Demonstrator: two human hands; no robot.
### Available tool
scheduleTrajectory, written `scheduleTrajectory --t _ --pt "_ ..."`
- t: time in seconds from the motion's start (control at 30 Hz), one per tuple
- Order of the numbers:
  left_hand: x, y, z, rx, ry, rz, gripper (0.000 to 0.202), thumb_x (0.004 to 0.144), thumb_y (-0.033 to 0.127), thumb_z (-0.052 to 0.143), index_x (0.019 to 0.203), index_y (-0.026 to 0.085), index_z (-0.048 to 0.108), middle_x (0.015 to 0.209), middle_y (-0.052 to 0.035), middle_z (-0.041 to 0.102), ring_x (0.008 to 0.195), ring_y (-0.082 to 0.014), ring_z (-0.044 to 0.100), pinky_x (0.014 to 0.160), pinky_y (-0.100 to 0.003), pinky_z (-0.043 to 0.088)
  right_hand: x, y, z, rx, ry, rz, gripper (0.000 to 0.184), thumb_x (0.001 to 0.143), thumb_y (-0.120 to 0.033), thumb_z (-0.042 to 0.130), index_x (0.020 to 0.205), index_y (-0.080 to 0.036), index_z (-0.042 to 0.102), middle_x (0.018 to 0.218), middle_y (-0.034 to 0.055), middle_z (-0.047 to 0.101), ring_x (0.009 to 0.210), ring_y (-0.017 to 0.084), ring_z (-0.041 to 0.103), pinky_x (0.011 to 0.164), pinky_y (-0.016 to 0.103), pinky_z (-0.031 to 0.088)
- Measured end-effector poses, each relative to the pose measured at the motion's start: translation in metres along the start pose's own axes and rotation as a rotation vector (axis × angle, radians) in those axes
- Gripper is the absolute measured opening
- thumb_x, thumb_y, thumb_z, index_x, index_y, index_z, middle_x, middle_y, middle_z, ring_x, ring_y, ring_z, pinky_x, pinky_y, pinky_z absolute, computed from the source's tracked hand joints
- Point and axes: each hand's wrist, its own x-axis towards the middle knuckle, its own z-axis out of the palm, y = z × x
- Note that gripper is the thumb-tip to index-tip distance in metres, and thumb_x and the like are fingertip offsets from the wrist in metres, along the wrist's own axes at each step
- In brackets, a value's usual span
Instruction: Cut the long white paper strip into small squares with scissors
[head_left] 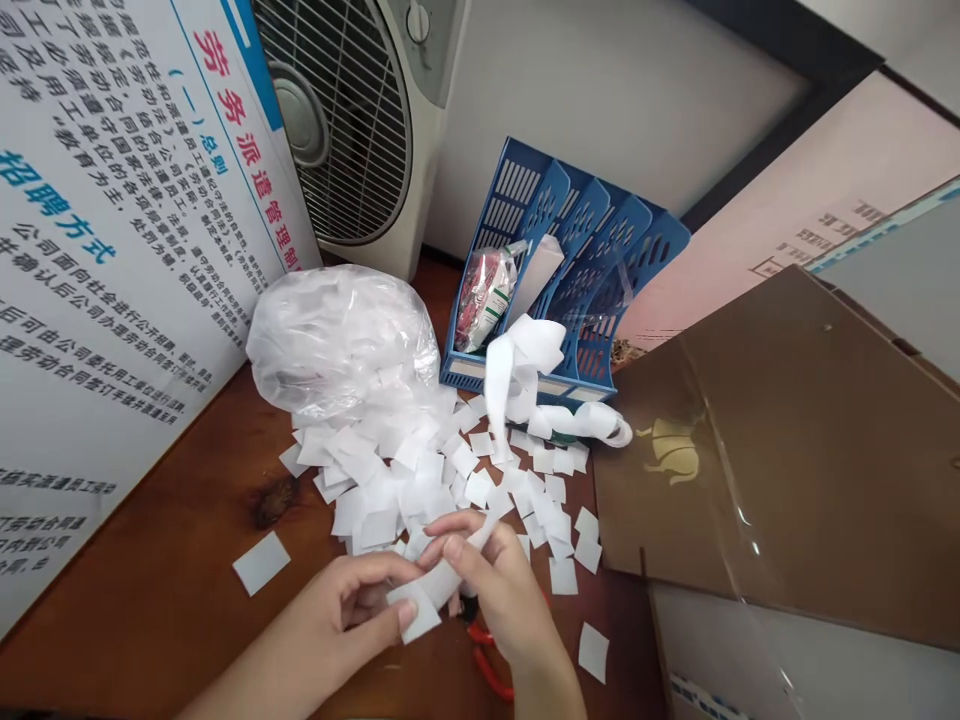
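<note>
On a wooden desk (172, 590), left hand (360, 600) and right hand (499, 590) both pinched closed on a white strip (442, 580), cut squares (420, 480) just beyond.

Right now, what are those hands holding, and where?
Both hands, left hand and right hand, pinch the free end of a long white fabric strip.

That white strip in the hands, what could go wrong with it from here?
The white strip, held by the left hand and right hand, trails over the loose cut pieces and might drag some off the table. The red-handled scissors lie partly under the right wrist, a possible nick.
</note>
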Motion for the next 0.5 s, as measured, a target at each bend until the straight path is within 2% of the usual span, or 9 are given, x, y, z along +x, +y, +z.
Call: scheduleTrajectory --t 0.13,0.27,0.4,0.5 --pt "0.000 -0.008 -0.004 -0.056 -0.006 0.005 0.038 0.093 0.051 0.064 0.109 0.018 0.072 0.086 -0.0039 0.068 0.082 -0.0202 0.062 0.077 -0.028 0.050 0.006 0.004 -0.007 0.041 0.123 -0.108 0.041 0.074 -0.048 0.083 0.085 -0.011 0.070 0.077 0.0036 0.066 0.071 0.007 0.059 0.065 0.015 0.049" --pt "-0.002 -0.009 -0.005 -0.132 -0.116 0.006 0.037 0.092 0.051 0.064 0.099 0.016 0.070 0.088 -0.0056 0.069 0.080 -0.0194 0.062 0.077 -0.029 0.050 0.007 -0.001 -0.022 0.001 0.202 -0.151 0.039 0.078 -0.049 0.079 0.090 -0.012 0.074 0.086 0.0064 0.071 0.079 0.010 0.064 0.071 0.019 0.052" --pt "-0.003 -0.014 -0.001 -0.119 -0.113 -0.051 0.038 0.089 0.051 0.067 0.107 0.018 0.071 0.099 -0.0068 0.070 0.089 -0.0225 0.064 0.083 -0.032 0.053 0.012 -0.028 -0.037 -0.115 0.253 -0.192 0.039 0.079 -0.048 0.078 0.095 -0.012 0.078 0.093 0.0099 0.074 0.085 0.016 0.068 0.072 0.022 0.055" --pt "-0.002 -0.022 0.001 -0.092 -0.083 -0.060 0.040 0.089 0.050 0.067 0.114 0.019 0.069 0.102 -0.0064 0.069 0.092 -0.0233 0.065 0.084 -0.032 0.054 0.023 -0.057 -0.049 -0.205 0.289 -0.254 0.040 0.077 -0.048 0.080 0.094 -0.012 0.080 0.093 0.0105 0.075 0.082 0.017 0.069 0.071 0.023 0.055"
